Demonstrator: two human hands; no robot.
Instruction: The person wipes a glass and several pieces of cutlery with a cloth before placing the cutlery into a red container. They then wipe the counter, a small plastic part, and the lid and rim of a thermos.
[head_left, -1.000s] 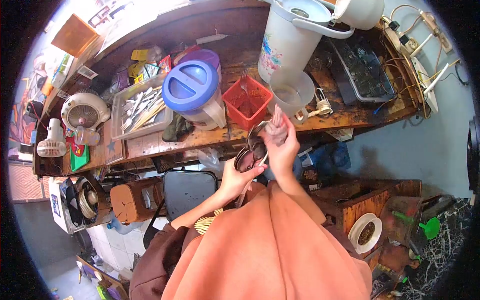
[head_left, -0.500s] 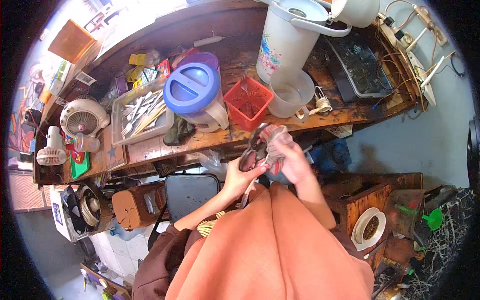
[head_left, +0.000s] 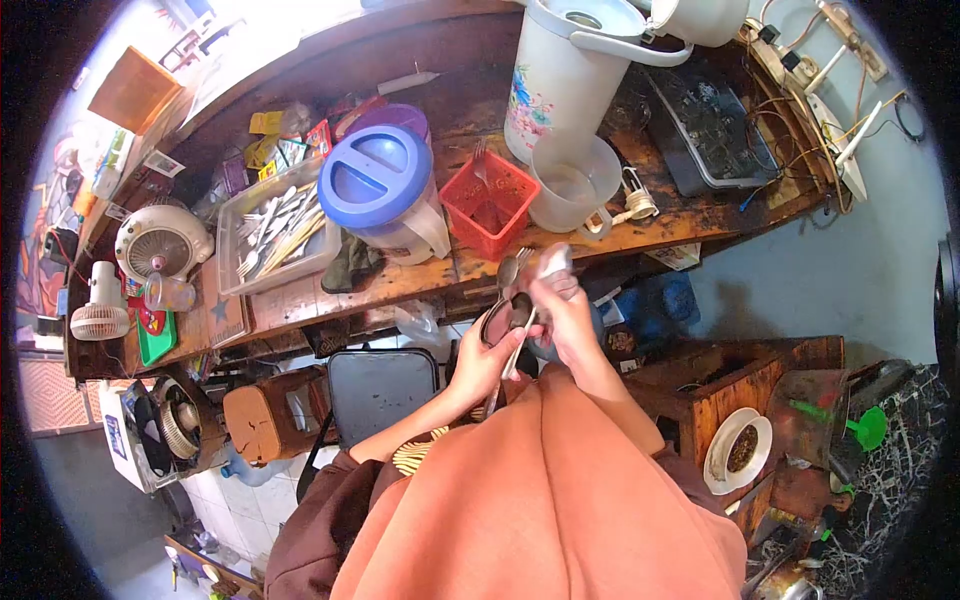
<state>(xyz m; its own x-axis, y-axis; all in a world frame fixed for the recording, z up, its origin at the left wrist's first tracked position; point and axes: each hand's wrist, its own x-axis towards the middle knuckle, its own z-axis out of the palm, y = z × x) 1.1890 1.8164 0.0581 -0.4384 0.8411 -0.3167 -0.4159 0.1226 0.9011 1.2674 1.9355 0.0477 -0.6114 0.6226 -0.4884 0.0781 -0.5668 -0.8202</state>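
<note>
In front of my chest, my left hand (head_left: 482, 358) is closed around several pieces of cutlery. Among them a spoon (head_left: 508, 272) and a fork (head_left: 523, 256) point up toward the table, and light handles stick out below the fingers. My right hand (head_left: 570, 322), just to the right, is closed on a pale cloth (head_left: 555, 264), which is slightly blurred. The cloth sits right beside the raised cutlery; whether it touches is hard to tell. Past the hands, on the table edge, stands a red plastic basket (head_left: 490, 205) with a fork in it.
On the wooden table (head_left: 450, 285) stand a clear tray of cutlery (head_left: 232, 262), a blue-lidded pitcher (head_left: 372, 180), a clear jug (head_left: 575, 190) and a large flowered flask (head_left: 560, 90). A small fan (head_left: 165, 235) is at left. A black stool (head_left: 385, 395) stands below; a white bowl (head_left: 720, 465) at right.
The cloth has come off the cutlery heads and moved up with my right hand, uncovering the spoon and fork. My left hand keeps its hold, nearly still.
</note>
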